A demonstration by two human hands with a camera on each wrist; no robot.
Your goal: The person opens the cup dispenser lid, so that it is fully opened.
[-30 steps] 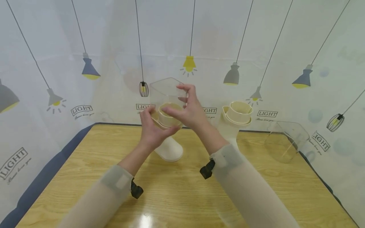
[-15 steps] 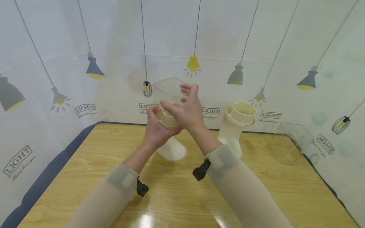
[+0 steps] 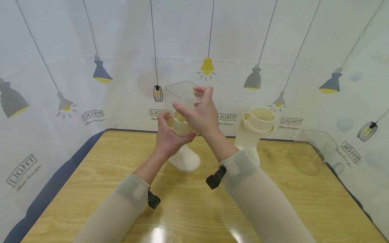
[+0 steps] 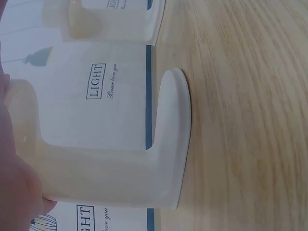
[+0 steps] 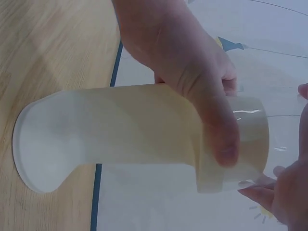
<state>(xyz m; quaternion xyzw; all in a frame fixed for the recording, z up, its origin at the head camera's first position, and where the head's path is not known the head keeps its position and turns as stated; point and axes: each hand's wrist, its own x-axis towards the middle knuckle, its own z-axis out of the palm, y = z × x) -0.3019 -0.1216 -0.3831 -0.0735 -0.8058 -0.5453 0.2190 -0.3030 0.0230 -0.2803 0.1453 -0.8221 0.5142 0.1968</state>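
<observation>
My left hand (image 3: 171,138) grips the upper part of a cream stand (image 3: 186,160), just below its round collar (image 3: 181,127). The stand's foot rests on the table. A clear, angular container (image 3: 179,90) stands over the collar, and my right hand (image 3: 203,113) holds it with thumb and fingers spread around its side. In the right wrist view, the left thumb (image 5: 224,144) lies across the collar, while the right hand (image 5: 288,192) shows at the right edge. The left wrist view shows the stand (image 4: 106,175) and part of the left hand (image 4: 17,187).
A second cream stand (image 3: 249,138) is upright to the right, partly behind my right forearm. Farther right, another clear container (image 3: 307,157) sits on the wooden table (image 3: 194,209). A lamp-patterned cloth (image 3: 130,40) hangs behind.
My right thumb has risen from in front of the collar's opening to above it, and the right wrist has turned slightly. The head view has shifted a little. The left hand keeps its grip.
</observation>
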